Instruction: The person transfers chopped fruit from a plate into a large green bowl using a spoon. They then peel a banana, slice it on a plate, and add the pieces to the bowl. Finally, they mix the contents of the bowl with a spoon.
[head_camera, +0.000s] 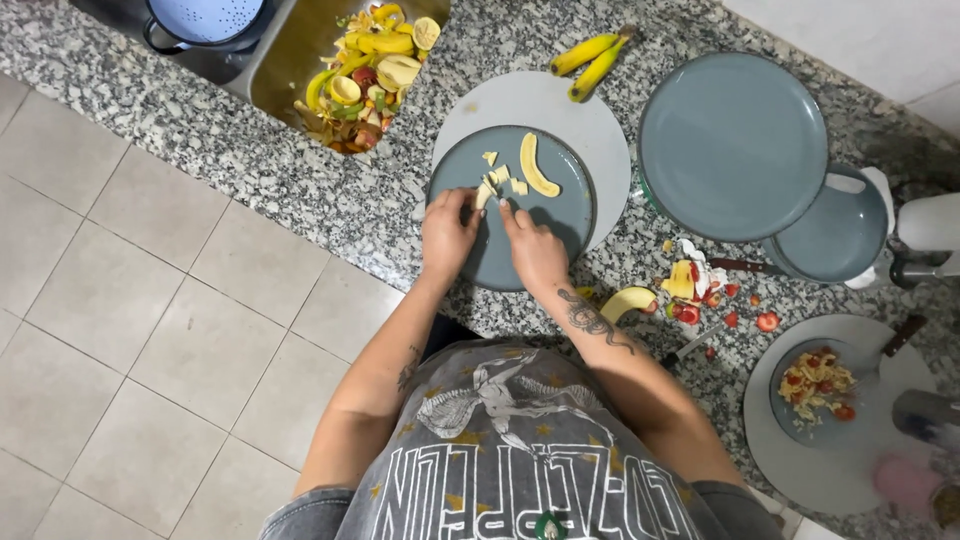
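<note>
Here the left hand (447, 232) pinches a strip of peeled banana (484, 195) on the grey-blue plate (570, 215), and the right hand (533, 250) is closed close beside it at the same strip; whether it grips a tool I cannot tell. Just beyond the fingertips lie small cut pieces (500, 172) and a long curved banana half (537, 168), while farther past the hands two unpeeled bananas (590, 62) rest on the speckled counter (330, 190).

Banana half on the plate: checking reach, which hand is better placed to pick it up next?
Probably the right hand: the banana half lies just beyond its fingers, on its side of the plate, while the left hand rests on the cut pieces, farther off.
</note>
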